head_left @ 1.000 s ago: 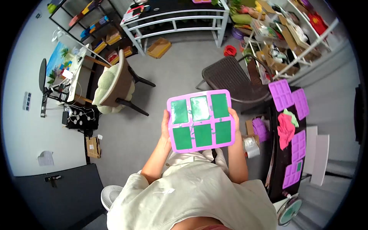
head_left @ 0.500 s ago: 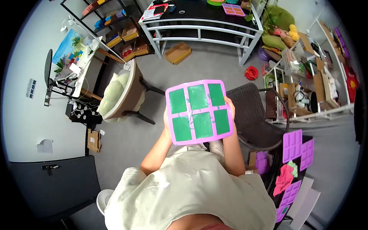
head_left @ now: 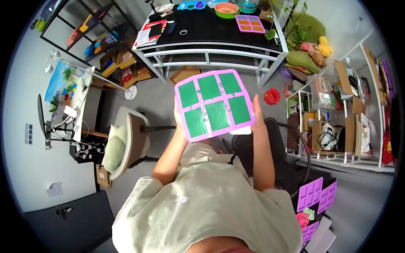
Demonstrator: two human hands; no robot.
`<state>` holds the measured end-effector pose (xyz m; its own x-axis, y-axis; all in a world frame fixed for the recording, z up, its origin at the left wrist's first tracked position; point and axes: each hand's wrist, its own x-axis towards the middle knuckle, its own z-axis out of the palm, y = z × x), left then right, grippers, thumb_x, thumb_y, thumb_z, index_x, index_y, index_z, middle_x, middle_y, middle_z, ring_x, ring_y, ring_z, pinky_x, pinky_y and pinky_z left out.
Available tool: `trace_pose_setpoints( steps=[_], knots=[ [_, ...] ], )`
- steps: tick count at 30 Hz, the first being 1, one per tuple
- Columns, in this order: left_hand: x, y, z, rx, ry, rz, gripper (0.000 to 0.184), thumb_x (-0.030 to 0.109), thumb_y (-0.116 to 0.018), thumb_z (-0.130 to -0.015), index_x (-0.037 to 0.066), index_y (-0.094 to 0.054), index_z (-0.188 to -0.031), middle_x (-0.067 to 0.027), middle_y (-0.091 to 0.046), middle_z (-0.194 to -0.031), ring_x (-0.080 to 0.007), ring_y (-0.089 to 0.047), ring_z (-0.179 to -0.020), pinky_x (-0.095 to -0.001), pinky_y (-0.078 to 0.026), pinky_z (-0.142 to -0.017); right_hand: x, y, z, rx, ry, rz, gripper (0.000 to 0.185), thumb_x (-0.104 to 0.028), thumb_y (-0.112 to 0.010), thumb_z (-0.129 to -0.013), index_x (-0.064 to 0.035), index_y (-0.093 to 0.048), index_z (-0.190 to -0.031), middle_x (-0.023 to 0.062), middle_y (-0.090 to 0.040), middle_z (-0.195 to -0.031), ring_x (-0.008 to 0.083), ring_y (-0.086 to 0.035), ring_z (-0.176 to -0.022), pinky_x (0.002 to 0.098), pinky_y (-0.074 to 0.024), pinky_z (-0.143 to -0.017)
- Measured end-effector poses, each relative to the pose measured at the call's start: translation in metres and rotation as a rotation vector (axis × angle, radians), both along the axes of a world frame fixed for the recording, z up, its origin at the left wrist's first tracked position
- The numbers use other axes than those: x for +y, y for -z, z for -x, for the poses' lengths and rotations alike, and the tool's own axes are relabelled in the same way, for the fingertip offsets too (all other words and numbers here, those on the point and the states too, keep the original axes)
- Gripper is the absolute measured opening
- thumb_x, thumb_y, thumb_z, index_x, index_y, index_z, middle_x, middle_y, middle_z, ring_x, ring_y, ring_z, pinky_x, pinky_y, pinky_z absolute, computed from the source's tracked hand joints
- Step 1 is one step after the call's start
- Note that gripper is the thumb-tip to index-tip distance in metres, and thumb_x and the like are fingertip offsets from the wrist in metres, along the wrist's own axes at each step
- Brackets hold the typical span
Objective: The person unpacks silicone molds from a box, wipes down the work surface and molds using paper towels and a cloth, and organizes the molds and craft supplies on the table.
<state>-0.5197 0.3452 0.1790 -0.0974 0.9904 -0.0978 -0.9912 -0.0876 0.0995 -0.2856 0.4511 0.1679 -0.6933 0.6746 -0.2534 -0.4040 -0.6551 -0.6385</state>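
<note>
A pink silicone mold [head_left: 202,137], its several rectangular cavities filled with smooth green material, is held out in front of my body, tilted up at its right side. Green smears mark the ridges between the cavities. At its left edge my left hand [head_left: 178,120] grips it, most fingers hidden underneath. My right hand [head_left: 258,118] is at the right edge with the thumb side pointing up; its other fingers are hidden behind the mold. Something white [head_left: 241,130] shows under the mold's lower right corner, too covered to name.
Ahead stands a black table [head_left: 202,29] with an orange-filled mold [head_left: 250,24] and bowls [head_left: 226,9]. A padded chair [head_left: 130,139] is on the left, a dark chair [head_left: 265,147] on the right. Purple molds [head_left: 310,194] lie at lower right; a white shelf [head_left: 337,158] holds boxes.
The view has moved nearer the black table, which shows more of its top. The mold has turned counterclockwise, and my right thumb has come off its top edge. White material now shows beneath.
</note>
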Motion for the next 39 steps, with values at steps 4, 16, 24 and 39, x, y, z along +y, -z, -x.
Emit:
trace_pose_setpoints(
  steps=[4, 16, 24, 39],
  knots=[
    [0.078, -0.002, 0.032, 0.108, -0.032, 0.130, 0.065, 0.063, -0.043, -0.087, 0.009, -0.053, -0.123, -0.0125, -0.059, -0.116, -0.0306, -0.057, -0.102, -0.0447, -0.048, -0.089, 0.068, 0.063, 0.006, -0.103, -0.057, -0.221, 0.044, -0.039, -0.041, -0.097, -0.0028, -0.054, -0.117, 0.0020, -0.059, -0.086, 0.0109, -0.055, -0.067, 0.0242, -0.0443, -0.059],
    [0.327, 0.071, 0.171, 0.184, -0.080, 0.251, 0.074, 0.067, -0.046, -0.084, 0.010, -0.046, -0.132, -0.0103, -0.052, -0.128, -0.0274, -0.050, -0.114, -0.0441, -0.041, -0.098, 0.330, 0.061, 0.159, -0.405, 0.107, -0.218, 0.036, -0.028, -0.058, -0.091, -0.0033, -0.059, -0.118, -0.0002, -0.063, -0.095, 0.0068, -0.055, -0.082, 0.0222, -0.0437, -0.070],
    [0.442, 0.117, 0.236, 0.111, -0.285, 0.287, 0.072, 0.065, -0.044, -0.086, 0.011, -0.045, -0.133, -0.0112, -0.048, -0.133, -0.0302, -0.046, -0.120, -0.0464, -0.036, -0.103, 0.500, 0.089, 0.266, -0.514, -0.097, -0.227, 0.034, -0.025, -0.059, -0.091, 0.0016, -0.061, -0.112, 0.0014, -0.063, -0.095, 0.0087, -0.056, -0.081, 0.0239, -0.0446, -0.071],
    [0.610, 0.185, 0.332, -0.022, -0.609, 0.462, 0.073, 0.067, -0.042, -0.085, 0.012, -0.044, -0.133, -0.0098, -0.047, -0.135, -0.0303, -0.042, -0.124, -0.0481, -0.029, -0.107, 0.747, 0.161, 0.483, -0.569, -0.458, -0.567, 0.040, -0.028, -0.062, -0.089, 0.0008, -0.060, -0.116, 0.0033, -0.065, -0.102, 0.0096, -0.057, -0.092, 0.0244, -0.0442, -0.080]
  ],
)
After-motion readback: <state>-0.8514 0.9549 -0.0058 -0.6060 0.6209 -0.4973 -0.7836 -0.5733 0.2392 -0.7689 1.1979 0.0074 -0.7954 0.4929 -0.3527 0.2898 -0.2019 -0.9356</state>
